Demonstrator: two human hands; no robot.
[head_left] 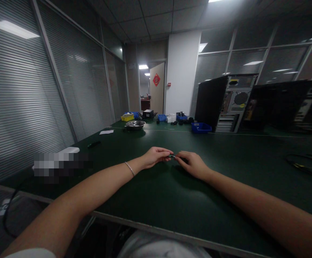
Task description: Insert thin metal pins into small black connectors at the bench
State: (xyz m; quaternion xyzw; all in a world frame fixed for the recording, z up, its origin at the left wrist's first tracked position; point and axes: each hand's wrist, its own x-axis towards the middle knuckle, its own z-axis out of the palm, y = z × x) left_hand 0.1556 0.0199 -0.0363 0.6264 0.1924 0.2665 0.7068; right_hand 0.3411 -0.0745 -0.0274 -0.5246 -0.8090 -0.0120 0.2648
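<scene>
Over the middle of the green table (145, 193), my left hand (156, 157) is closed in a pinch on a small green piece with a thin silver end (171, 156). Its exact kind is too small to make out. My right hand (192, 164) faces it from the other side, thumb and fingers closed around the silver end. Both hands are held close together just above the tabletop, and the fingers partly hide the piece. A thin bracelet (129, 168) circles my left wrist.
Farther back stand a metal bowl (135, 124), a yellow bin (127, 117), and a blue bin (201, 128). Computer towers (225, 104) fill the back right. A dark green object (94, 144) and paper (106, 132) lie left; black cables (308, 166) lie right.
</scene>
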